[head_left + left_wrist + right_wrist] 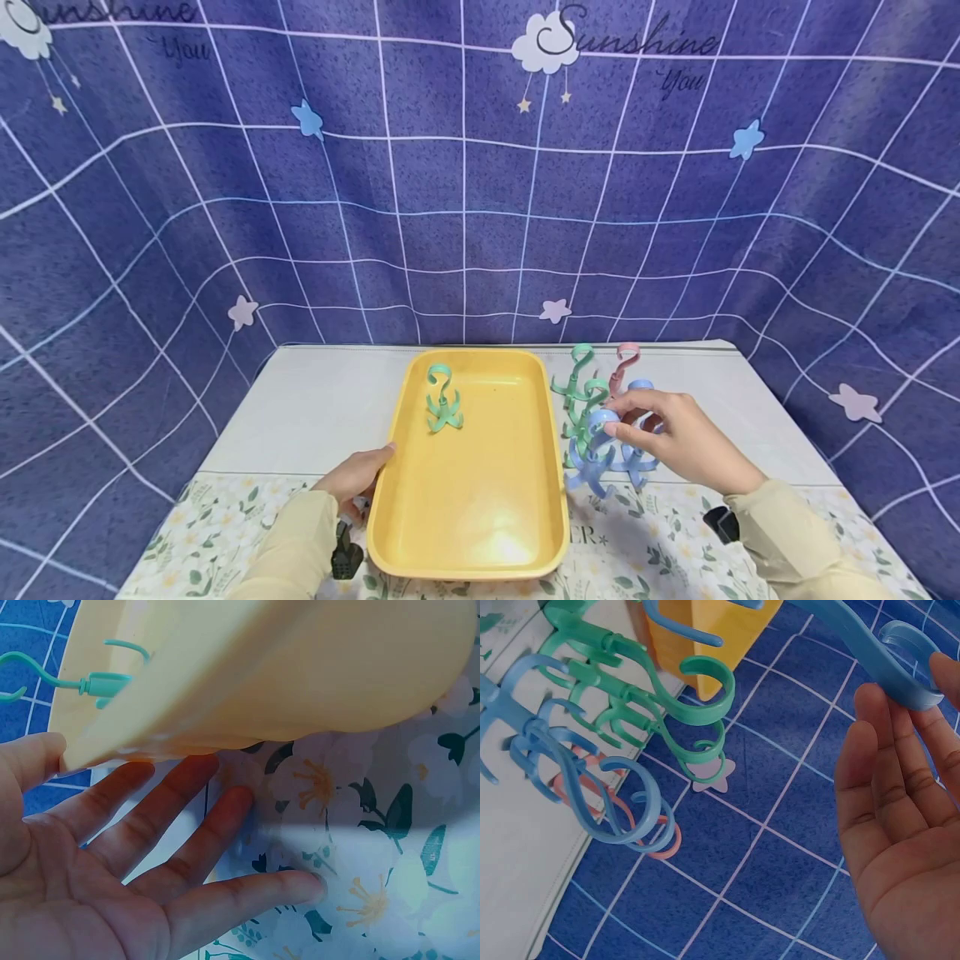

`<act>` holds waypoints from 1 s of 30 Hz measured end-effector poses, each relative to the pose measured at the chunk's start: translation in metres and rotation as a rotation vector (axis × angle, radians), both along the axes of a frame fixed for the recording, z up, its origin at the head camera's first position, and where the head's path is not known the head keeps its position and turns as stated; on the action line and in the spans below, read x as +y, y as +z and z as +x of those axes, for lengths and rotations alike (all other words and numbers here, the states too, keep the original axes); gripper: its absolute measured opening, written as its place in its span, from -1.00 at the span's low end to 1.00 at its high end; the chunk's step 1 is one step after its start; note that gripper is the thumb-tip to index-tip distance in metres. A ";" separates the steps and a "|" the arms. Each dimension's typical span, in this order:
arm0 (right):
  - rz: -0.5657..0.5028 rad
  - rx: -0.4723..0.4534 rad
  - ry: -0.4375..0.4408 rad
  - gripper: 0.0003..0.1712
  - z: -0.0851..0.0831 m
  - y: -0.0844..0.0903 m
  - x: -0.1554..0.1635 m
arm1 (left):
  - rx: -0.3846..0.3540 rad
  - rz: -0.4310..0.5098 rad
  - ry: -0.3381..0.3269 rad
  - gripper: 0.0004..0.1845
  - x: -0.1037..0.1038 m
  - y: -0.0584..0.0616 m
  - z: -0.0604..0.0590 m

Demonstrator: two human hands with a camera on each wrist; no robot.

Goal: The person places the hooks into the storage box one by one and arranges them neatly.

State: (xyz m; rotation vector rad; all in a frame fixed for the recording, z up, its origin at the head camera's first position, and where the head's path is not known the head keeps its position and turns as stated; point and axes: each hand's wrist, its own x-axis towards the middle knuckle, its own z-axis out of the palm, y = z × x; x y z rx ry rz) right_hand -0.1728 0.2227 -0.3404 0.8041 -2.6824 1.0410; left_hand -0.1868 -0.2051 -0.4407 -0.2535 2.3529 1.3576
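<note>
Near the table's [322, 400] right front edge, right hand [686, 442] pinches a blue hook [596, 454] by its curled top. Judged light, rigid, slick plastic; prongs may snag neighbours. Left hand [352, 477], fingers flat, steadies the yellow tray [465, 508].

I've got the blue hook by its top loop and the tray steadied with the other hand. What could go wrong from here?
1. The blue hook stands tight against the green hooks and another blue one; its prongs may snag them and drag or topple them.
2. The right hand only pinches the loop with its fingertips, so the hook could slip.
3. The left hand merely rests open at the yellow tray edge; a knock might shift it.
</note>
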 end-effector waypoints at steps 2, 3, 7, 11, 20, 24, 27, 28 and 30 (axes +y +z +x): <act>-0.004 0.016 0.011 -0.85 -0.001 0.001 -0.001 | 0.001 -0.004 0.000 -0.39 0.000 -0.001 0.000; -0.006 0.024 0.015 -0.85 -0.002 0.001 -0.002 | 0.000 -0.005 0.000 -0.39 0.000 -0.001 0.000; -0.004 0.027 0.025 -0.83 -0.003 0.004 -0.006 | -0.008 -0.005 0.000 -0.39 0.000 -0.002 -0.001; -0.005 0.035 0.031 -0.83 -0.005 0.008 -0.010 | -0.011 0.001 0.000 -0.39 0.000 -0.001 -0.001; -0.030 0.057 0.048 -0.84 -0.015 0.009 -0.022 | -0.006 0.008 0.003 -0.39 -0.001 -0.002 -0.001; -0.031 0.052 0.044 -0.84 -0.019 0.011 -0.026 | -0.005 0.005 0.005 -0.39 -0.001 -0.003 -0.002; -0.030 0.048 0.040 -0.84 -0.022 0.012 -0.028 | -0.003 0.005 0.004 -0.39 -0.001 -0.004 -0.002; -0.028 0.049 0.038 -0.85 -0.023 0.013 -0.029 | -0.003 0.005 0.004 -0.39 -0.001 -0.004 -0.002; -0.030 0.048 0.038 -0.87 -0.024 0.014 -0.031 | -0.002 0.002 0.002 -0.39 -0.002 -0.004 -0.002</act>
